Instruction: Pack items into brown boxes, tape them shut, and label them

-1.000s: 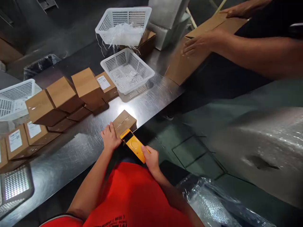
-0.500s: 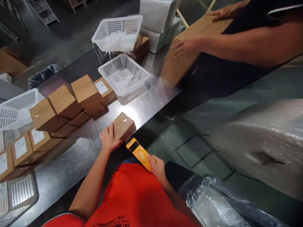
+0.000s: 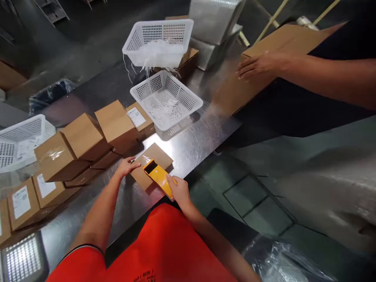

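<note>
A small cardboard box (image 3: 161, 157) lies on the metal table in front of me. At its left corner is my left hand (image 3: 127, 166), fingers apart, thumb against the box's upper side. My right hand (image 3: 179, 189) is closed around the lower end of a yellow hand tool (image 3: 161, 178), probably a tape dispenser. The tool lies over the near right part of the box, its dark end toward the box's middle; whether it touches the cardboard I cannot tell.
Stacked cardboard boxes (image 3: 116, 121) stand left on the metal table (image 3: 205, 135). White baskets (image 3: 167, 100) hold pale strings beyond the box. At the right, another person's hand (image 3: 258, 66) rests on a large carton (image 3: 241, 92). Plastic wrap (image 3: 282, 262) lies lower right.
The box has turned and lies further onto the table. My left hand has opened from its grip on it. The yellow tool has moved up-left over the box. The other person's hand has shifted.
</note>
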A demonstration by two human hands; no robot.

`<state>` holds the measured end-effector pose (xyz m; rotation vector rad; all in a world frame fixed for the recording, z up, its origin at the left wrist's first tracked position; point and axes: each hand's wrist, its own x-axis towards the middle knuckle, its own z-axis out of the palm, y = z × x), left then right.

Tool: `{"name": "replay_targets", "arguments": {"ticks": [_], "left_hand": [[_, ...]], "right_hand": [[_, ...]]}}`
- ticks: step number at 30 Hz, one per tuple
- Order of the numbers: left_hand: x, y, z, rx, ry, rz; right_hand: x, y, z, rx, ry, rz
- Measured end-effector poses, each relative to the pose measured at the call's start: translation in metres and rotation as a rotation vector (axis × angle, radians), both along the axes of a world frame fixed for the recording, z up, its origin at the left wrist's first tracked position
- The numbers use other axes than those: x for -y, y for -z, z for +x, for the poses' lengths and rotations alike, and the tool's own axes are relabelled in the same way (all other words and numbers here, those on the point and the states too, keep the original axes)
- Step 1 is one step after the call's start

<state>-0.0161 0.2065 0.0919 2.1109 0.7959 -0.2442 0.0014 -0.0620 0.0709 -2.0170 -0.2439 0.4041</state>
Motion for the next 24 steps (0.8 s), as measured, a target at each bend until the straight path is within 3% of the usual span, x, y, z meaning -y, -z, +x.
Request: {"name": "replay_targets", "arguments": {"ticks": [2,6,8,13,15,18,22,24], "left_hand": [[0.016,0.005,-0.01,0.051,0.022,0.204],[0.064,0.015,-0.033,0.006,0.329,0.665],[0.077,0.019,-0.036,-0.054,0.35,0.738],[0.085,0.02,-0.028,-0.056,0.326,0.815],[0.094,0.017,-0.029,-0.07,0.344,0.833],[0.116,0.014,-0.038,-0.083,0.37,0.849],[0.141,0.014,-0.05,-0.109,0.382,0.852],[0.15,0.013,-0.052,-0.135,0.401,0.867]], "right_hand": [[-0.006,-0.008,0.001,-0.018,-0.012,-0.062],[-0.006,-0.015,-0.001,-0.016,-0.033,-0.183],[-0.007,-0.015,-0.002,-0.026,-0.042,-0.179],[-0.002,-0.017,-0.002,-0.052,-0.07,-0.16],[0.015,-0.018,-0.01,-0.071,-0.078,-0.147],[0.064,-0.014,-0.033,-0.115,-0.069,-0.142],[0.14,0.011,-0.069,-0.188,-0.03,-0.201],[0.165,0.026,-0.081,-0.232,-0.007,-0.249]]}}
